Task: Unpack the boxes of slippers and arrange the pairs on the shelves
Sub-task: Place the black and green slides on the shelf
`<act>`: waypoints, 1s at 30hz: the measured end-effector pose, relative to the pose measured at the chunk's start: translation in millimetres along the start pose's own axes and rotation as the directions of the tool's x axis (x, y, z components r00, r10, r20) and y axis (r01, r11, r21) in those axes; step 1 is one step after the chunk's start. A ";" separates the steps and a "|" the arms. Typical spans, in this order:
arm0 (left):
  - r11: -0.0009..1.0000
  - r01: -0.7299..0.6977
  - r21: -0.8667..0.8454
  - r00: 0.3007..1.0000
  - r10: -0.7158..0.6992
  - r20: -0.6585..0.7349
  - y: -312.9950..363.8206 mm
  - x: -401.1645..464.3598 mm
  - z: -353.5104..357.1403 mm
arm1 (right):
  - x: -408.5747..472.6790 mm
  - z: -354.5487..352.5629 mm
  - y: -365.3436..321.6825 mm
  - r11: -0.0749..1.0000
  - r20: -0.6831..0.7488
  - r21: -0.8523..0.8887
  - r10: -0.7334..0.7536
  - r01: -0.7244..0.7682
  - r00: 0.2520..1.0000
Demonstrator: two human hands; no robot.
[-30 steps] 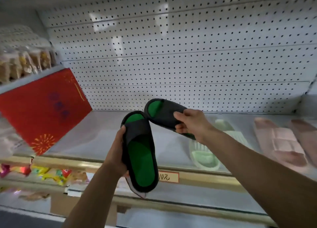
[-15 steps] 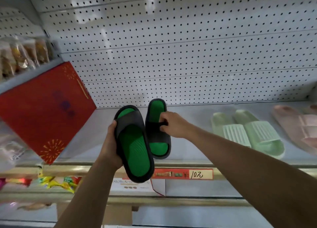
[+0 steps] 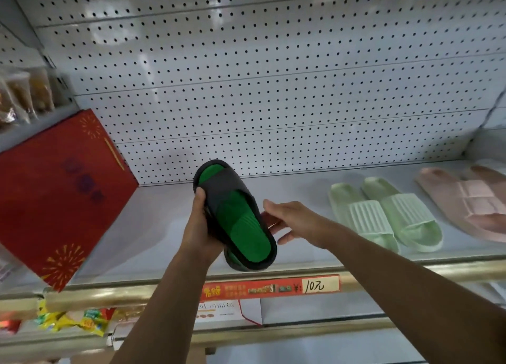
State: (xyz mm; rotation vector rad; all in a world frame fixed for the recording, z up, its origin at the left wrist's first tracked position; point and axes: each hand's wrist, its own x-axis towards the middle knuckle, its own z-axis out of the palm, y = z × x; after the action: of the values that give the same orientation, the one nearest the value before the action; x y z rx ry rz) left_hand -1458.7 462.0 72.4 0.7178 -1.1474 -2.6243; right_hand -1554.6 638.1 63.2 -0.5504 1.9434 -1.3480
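My left hand [image 3: 201, 226] grips a black slipper with a green insole [image 3: 235, 213] by its left edge and holds it tilted, toe away from me, over the grey shelf [image 3: 153, 226]. Under its heel a dark sliver of the second black slipper [image 3: 236, 265] shows; the rest of that one is hidden. My right hand [image 3: 295, 221] is just right of the held slipper, its fingers spread, its fingertips at the slipper's right edge.
A pale green pair [image 3: 383, 215] and a pink pair [image 3: 471, 202] lie on the shelf to the right. A red gift box [image 3: 60, 194] leans at the left. White pegboard [image 3: 273, 89] backs the shelf. A price strip [image 3: 271, 287] runs along its front rail.
My right hand has let go of the second slipper, which now sits beneath the first one. The left slipper has shifted right over it, and the view has dropped closer to the shelf.
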 end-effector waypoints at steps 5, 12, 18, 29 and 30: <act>0.998 0.002 -0.059 0.994 0.005 0.110 -16.2 14.6 24.0 | -27.2 -13.7 12.7 0.984 0.064 0.175 0.033 -0.043 0.997; 0.982 -0.009 0.188 0.996 -0.008 0.088 -29.2 18.0 30.4 | -51.2 -75.4 22.4 0.859 -0.430 0.502 0.143 0.104 0.891; 0.926 0.165 0.338 0.952 -0.239 0.190 -38.4 2.1 35.2 | -50.9 -94.9 19.6 0.669 -0.602 0.678 0.268 0.304 0.752; 0.677 -0.033 0.735 0.993 -0.061 0.101 -62.9 -1.9 55.1 | -44.7 -13.7 23.2 0.836 -0.342 0.548 0.228 -0.003 0.912; 0.553 -0.078 0.830 0.996 0.002 0.092 -61.0 -0.9 48.5 | -42.5 -17.5 23.5 0.844 -0.369 0.537 0.250 -0.014 0.895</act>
State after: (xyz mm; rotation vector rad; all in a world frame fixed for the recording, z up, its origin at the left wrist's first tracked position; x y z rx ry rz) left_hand -1481.0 535.0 56.5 0.6818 -2.4542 -1.9295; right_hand -1538.2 686.8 57.9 0.1686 1.7675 -1.9286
